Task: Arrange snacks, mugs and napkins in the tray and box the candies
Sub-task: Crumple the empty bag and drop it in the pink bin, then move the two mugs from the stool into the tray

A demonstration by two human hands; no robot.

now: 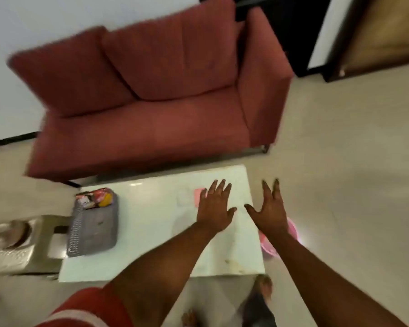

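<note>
A grey mesh tray [93,228] lies on the left part of the white table [151,223]. Snack packets [97,199], red, white and yellow, are piled at its far end. A pink flat thing [198,193], perhaps a napkin, lies on the table's far right, partly hidden behind my left hand [214,207]. That hand hovers over the table with its fingers spread and holds nothing. My right hand [270,208] is held out over the table's right edge, fingers apart and empty. The picture is blurred by motion.
A red two-seat sofa [151,102] stands behind the table. A pink bucket [291,234] sits on the floor at the table's right. A low metallic stand [21,246] is to the left. My feet [263,287] are near the table's front edge.
</note>
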